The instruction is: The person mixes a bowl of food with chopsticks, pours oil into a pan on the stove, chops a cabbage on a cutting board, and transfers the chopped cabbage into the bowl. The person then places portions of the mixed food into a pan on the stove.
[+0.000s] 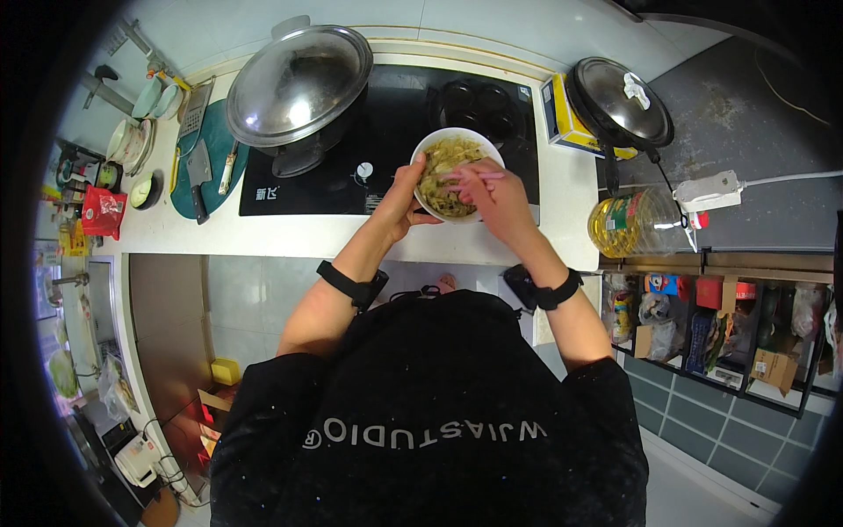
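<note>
My left hand (400, 201) grips a white bowl (498, 148) from the side, thumb on its rim. Inside the bowl is a yellow-green mixture of shredded food in what looks like batter (448, 151). In my right hand (506, 205) are pink chopsticks (490, 175), their tips down in the mixture. The bowl is held over the front right of a black glass cooktop (395, 145). Just behind it on the cooktop sits a dark pan with several round wells (471, 109).
A lidded wok (299, 85) stands at the cooktop's left. A cleaver (199, 172) lies on a green cutting board (227, 122). To the right are a lidded skillet (619, 102) on a yellow box (558, 109), an oil bottle (632, 224) and a power strip (708, 191).
</note>
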The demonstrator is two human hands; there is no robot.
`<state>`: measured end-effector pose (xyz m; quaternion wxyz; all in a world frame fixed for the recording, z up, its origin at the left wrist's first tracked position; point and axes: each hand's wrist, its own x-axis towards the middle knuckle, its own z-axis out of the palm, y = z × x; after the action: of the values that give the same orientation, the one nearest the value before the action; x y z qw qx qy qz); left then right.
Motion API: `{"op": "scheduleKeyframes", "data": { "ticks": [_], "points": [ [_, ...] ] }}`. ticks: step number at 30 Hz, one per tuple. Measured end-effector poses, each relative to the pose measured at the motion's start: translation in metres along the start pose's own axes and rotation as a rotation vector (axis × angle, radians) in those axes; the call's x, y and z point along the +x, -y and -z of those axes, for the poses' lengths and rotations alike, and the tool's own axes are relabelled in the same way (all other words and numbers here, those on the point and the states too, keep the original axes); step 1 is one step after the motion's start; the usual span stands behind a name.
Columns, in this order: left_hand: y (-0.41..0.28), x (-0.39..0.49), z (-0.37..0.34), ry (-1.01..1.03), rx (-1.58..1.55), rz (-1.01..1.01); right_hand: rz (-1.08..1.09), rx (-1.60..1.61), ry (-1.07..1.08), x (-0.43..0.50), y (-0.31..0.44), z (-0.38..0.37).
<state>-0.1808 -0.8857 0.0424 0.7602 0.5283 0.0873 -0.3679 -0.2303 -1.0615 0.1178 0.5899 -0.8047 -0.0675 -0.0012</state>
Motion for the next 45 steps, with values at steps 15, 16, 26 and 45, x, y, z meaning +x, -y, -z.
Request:
{"op": "scheduleKeyframes", "data": {
  "ticks": [15,16,26,45],
  "points": [
    [0.001,0.005,0.006,0.146,-0.052,-0.011,0.074,-0.079,-0.235,-0.001,-0.010,-0.008],
    [0.001,0.004,0.007,0.124,-0.034,-0.003,0.038,-0.136,-0.276,-0.001,-0.013,-0.004],
    [-0.012,-0.003,0.002,0.059,0.050,-0.078,-0.048,0.037,-0.035,-0.008,-0.013,0.027],
    [-0.012,-0.015,-0.012,-0.024,0.038,-0.120,0.070,-0.279,-0.254,-0.018,-0.013,0.031]
  ]
}}
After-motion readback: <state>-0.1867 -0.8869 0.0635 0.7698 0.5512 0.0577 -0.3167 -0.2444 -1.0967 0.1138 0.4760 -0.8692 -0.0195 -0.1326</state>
